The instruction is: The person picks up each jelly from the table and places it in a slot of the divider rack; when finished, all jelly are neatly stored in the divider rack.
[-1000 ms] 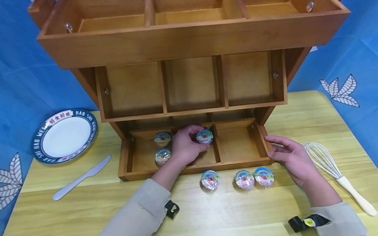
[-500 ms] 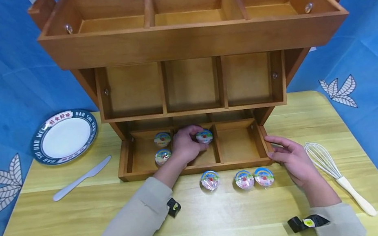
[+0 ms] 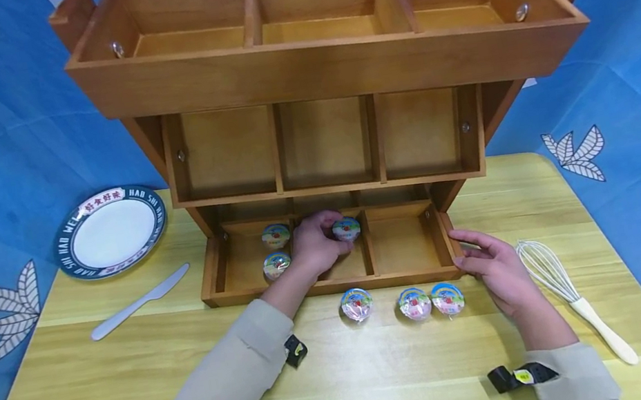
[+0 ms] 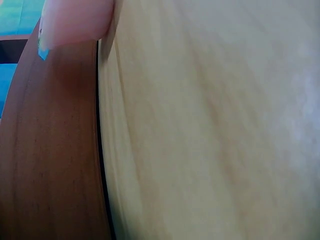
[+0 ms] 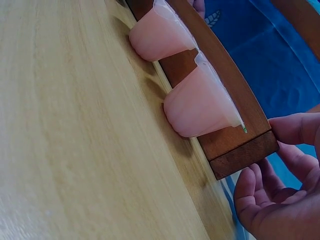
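My left hand (image 3: 317, 246) pinches cup (image 3: 347, 229) at middle section (image 3: 351, 266) of tray (image 3: 408, 278); right hand (image 3: 495, 270) grips tray end. Squeeze lightly, cup level.

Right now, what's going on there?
The person's left hand holds a small round plastic cup with a printed lid at the middle compartment of the bottom tray of the brown wooden rack; whether it rests there is unclear. The right hand grips the tray's right end. Two similar cups sit in the left compartment, and three more cups stand on the pale wooden table in front.
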The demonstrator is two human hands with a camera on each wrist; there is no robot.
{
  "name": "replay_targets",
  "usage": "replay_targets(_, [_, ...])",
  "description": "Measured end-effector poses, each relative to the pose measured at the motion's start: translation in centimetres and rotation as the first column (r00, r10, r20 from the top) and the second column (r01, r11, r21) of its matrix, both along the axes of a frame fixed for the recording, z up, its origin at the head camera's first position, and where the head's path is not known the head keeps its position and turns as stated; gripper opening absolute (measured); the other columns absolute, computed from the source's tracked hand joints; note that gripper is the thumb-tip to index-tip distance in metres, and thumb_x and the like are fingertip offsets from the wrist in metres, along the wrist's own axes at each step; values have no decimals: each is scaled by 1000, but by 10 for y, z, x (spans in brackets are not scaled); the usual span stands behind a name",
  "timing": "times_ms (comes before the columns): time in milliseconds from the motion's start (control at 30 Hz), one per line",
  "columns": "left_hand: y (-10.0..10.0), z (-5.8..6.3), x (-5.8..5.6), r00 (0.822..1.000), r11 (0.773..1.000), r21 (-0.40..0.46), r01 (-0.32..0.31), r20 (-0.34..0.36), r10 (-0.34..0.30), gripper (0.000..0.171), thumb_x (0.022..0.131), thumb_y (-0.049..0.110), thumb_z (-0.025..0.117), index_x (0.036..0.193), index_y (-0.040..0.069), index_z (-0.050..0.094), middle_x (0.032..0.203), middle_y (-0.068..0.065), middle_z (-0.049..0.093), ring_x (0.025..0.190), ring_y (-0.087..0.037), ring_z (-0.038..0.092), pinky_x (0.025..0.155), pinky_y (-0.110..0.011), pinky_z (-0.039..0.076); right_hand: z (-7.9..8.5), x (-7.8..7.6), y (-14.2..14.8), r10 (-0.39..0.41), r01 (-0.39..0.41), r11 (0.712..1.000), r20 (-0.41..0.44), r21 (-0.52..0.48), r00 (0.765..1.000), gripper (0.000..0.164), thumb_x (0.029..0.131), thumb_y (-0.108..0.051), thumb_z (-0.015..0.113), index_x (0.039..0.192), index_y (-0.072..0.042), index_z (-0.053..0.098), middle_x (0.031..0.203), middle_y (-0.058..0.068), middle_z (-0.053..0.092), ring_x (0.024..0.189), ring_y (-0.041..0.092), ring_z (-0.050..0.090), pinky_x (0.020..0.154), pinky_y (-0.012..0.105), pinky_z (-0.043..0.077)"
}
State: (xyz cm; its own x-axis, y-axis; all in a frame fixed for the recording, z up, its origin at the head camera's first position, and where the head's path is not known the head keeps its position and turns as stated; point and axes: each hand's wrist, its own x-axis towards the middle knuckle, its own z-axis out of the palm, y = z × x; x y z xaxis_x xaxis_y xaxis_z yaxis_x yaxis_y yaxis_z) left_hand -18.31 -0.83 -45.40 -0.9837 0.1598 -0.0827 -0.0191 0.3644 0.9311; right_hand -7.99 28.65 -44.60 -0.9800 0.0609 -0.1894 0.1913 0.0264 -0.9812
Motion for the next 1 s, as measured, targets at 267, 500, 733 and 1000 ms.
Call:
replay_targets(267, [0, 5, 2, 1000, 1000, 6, -10, 8, 10, 59, 67, -5, 88, 120, 8, 68, 106, -7, 67, 97, -23, 63, 83, -33, 53, 2, 0, 1, 3, -3, 999, 11, 37, 1000, 51, 91, 7, 65, 140, 6, 50, 139, 13, 38, 106, 20, 46, 79, 20, 52])
replay_targets(500, [-7, 19, 5, 999, 997, -67, 33, 28, -31, 63, 69, 1, 89, 127, 10, 66, 118, -5, 66, 108, -28, 61, 90, -37, 50, 2, 0, 1, 8, -9, 999, 25, 46, 1000, 52, 92, 6, 65, 141, 6, 49, 143, 14, 35, 108, 21, 46, 81, 21, 52])
replay_targets(733, [-20, 34, 11, 996, 992, -84, 90, 24, -88, 64, 71, 6, 89, 131, 11, 64, 130, -3, 63, 120, -29, 55, 99, -38, 46, 2, 0, 1, 12, -14, 998, 27, 59, 1000, 51, 93, 5, 64, 141, 5, 49, 144, 13, 35, 109, 22, 45, 81, 21, 52])
replay_targets(1000, [-45, 55, 30, 994, 993, -32, 113, -1, -113, 67, 72, 5, 89, 133, 6, 62, 134, -10, 60, 122, -35, 55, 97, -39, 50, 1, -1, 1, 6, -8, 997, 20, 73, 1000, 52, 92, 5, 65, 141, 6, 49, 142, 12, 38, 108, 21, 45, 80, 20, 52])
